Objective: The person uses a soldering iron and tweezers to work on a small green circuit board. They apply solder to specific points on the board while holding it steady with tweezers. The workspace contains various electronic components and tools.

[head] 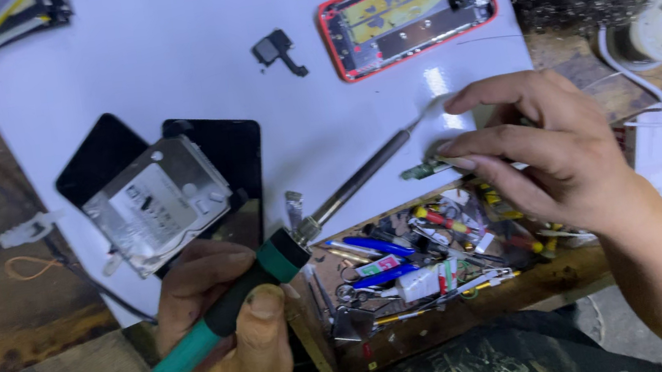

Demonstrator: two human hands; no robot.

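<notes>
Left hand grips a green-handled soldering iron, its tip near the right hand, which pinches a small circuit board at the white worktop's edge

Soldering iron: green-and-black handle, long metal shaft angled up-right over the white mat. Small green circuit board: lying flat at the mat's lower edge.

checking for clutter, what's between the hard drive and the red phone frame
In the head view, one small black part lies on the white sheet between the hard drive and red phone frame.
</notes>
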